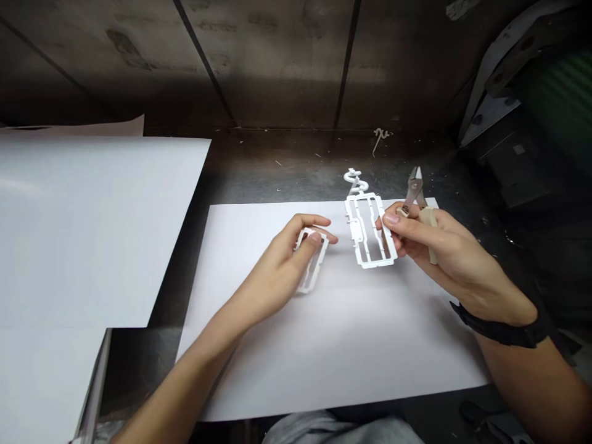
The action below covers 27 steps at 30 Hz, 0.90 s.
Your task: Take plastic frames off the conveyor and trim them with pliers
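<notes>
a dark, scuffed metal worktop [287, 163] runs up to a stained metal back wall with seams. a white paper sheet [333, 345] lies in front of the person, with larger white sheets [87, 228] at the left. the left hand [289, 259] closes its fingers on a small white plastic frame [313, 266] resting on the sheet. the right hand [439, 246] pinches a larger white plastic sprue frame [370, 229] and also grips flush cutters [419, 200]. a black wristband [504, 330] sits on the right wrist. dark machinery [527, 105] stands at the right.
</notes>
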{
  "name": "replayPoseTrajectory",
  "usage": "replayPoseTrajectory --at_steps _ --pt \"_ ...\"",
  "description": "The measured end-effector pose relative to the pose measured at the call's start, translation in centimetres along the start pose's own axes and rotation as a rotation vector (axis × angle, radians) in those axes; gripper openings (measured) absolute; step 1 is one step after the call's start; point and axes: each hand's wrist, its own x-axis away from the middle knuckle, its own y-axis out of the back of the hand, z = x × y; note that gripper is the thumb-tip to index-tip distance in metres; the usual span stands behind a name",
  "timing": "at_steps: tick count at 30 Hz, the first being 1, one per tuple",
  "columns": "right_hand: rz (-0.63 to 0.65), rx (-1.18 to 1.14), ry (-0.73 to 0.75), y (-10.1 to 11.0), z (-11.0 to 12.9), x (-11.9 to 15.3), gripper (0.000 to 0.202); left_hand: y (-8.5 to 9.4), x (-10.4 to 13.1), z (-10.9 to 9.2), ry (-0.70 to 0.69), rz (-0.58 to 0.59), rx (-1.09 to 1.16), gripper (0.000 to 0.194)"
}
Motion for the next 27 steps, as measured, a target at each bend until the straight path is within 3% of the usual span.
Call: replayPoseTrajectory --at_steps 2,4,7,11,15,22,27 --pt "0.014 0.012 0.011 -0.1 -0.1 0.1 0.042 -0.1 0.0 0.6 -0.152 -0.068 -0.344 0.028" --pt "0.041 0.020 0.021 -0.3 -0.3 0.1 0.040 -0.4 0.0 0.5 -0.244 -0.208 -0.494 0.026" --pt "0.091 0.014 0.037 -0.4 -0.8 0.1 0.030 -0.6 0.3 -0.4 -0.235 -0.326 -0.291 0.033" --pt "0.140 0.016 0.044 -0.6 -1.1 0.1 0.026 -0.7 0.6 -1.5 -0.078 -0.075 0.137 0.049" --pt "0.166 0.039 0.058 -0.7 -0.9 0.1 0.032 -0.6 0.7 -1.9 -0.046 0.080 0.256 0.049" --pt "0.210 0.037 0.067 -0.6 -1.0 0.0 0.027 -0.3 0.7 -1.7 -0.055 0.098 0.266 0.048" --pt "0.221 0.033 0.069 -1.2 -1.0 0.0 0.020 -1.3 0.4 -0.8 -0.025 0.014 0.400 0.036"
